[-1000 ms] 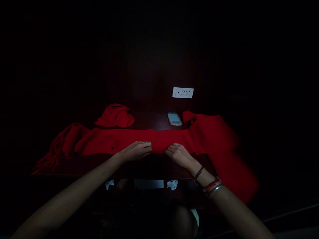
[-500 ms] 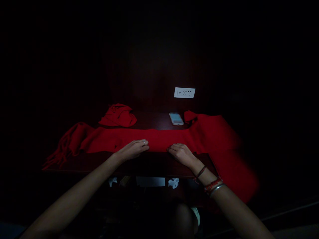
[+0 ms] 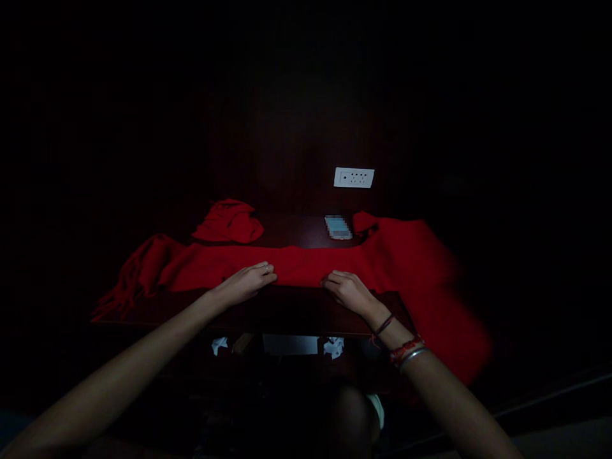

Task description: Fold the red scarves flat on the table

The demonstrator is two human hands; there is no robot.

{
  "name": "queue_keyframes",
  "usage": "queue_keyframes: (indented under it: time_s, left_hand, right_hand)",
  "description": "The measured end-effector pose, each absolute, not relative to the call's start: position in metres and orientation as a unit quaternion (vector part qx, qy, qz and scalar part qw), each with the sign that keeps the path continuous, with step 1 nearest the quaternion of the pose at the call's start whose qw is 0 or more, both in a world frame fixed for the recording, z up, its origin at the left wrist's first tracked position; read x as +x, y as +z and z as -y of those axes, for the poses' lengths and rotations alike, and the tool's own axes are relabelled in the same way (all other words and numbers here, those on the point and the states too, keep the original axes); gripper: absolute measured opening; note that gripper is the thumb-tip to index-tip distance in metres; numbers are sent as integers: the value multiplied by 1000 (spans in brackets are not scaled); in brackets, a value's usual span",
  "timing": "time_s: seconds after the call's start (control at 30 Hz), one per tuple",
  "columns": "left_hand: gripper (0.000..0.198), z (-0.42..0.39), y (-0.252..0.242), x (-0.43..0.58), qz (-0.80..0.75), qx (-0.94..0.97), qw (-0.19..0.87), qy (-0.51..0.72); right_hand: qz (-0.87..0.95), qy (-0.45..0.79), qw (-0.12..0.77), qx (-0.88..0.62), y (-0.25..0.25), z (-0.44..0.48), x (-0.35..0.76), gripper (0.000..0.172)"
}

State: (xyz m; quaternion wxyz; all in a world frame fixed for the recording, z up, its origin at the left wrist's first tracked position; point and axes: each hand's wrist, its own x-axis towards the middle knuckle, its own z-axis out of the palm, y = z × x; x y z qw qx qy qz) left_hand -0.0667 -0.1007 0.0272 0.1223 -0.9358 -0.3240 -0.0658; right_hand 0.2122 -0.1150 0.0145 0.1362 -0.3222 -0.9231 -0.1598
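You had one long red scarf [image 3: 306,264] stretched across the tabletop [image 3: 296,310], with its fringed end to your left and its other end spilling over the edge to your right. Both hands lay on the scarf's near hem: your left hand [image 3: 243,282] with fingers together and flat, your right hand [image 3: 348,290] with fingers curled onto the cloth, a stretch of hem between them. Whether either pinched the fabric, the dim light hid. Beyond the scarf sat one smaller red bundle [image 3: 229,222], one phone [image 3: 338,227] and, farther back, one white socket plate [image 3: 354,177]. Nearer you than the scarf, under the tabletop, lay two crumpled white scraps [image 3: 219,345].
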Motion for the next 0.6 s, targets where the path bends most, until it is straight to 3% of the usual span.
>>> queue_keyframes:
  time_s: [0.6]
  left_hand:
    - [28, 114, 25, -94, 326, -936, 134, -20]
  right_hand:
    - [933, -95, 150, -312, 11, 113, 217, 18]
